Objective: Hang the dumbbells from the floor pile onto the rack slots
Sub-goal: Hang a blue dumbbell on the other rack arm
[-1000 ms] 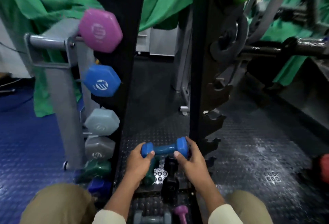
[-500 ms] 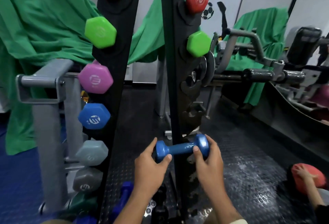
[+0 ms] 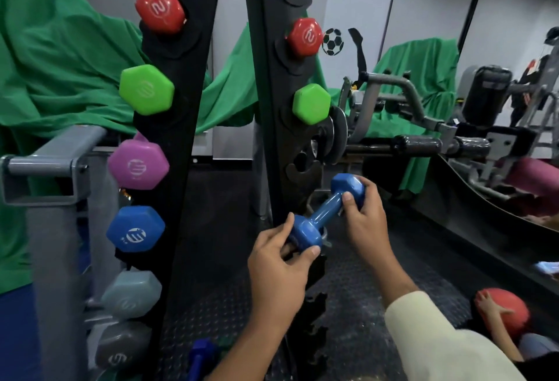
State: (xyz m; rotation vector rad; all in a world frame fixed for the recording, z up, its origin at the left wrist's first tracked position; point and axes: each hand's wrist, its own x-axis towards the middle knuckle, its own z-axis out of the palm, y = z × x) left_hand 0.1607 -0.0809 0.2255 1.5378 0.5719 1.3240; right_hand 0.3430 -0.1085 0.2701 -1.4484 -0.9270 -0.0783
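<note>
I hold a small blue dumbbell point(image 3: 326, 214) tilted, its right head higher. My left hand point(image 3: 278, 268) grips the lower left head, and my right hand point(image 3: 367, 217) grips the upper right head. The dumbbell is in front of the right black rack post point(image 3: 269, 108), just below an empty slot point(image 3: 301, 167). That post carries red and green dumbbells higher up. The left rack post point(image 3: 181, 108) holds red, green, pink point(image 3: 137, 166), blue point(image 3: 134, 228), pale and grey dumbbells down its side. Another blue dumbbell point(image 3: 199, 356) lies on the floor below.
A grey metal frame point(image 3: 51, 166) stands left of the rack, with green cloth behind. Gym machines and a padded bar point(image 3: 417, 144) fill the right. Another person's hand rests on a red ball point(image 3: 505, 311) at the lower right. The floor is black studded rubber.
Both hands have lifted the blue dumbbell from near the floor pile up to the right post's middle. It has tilted, right end up, and my view has risen.
</note>
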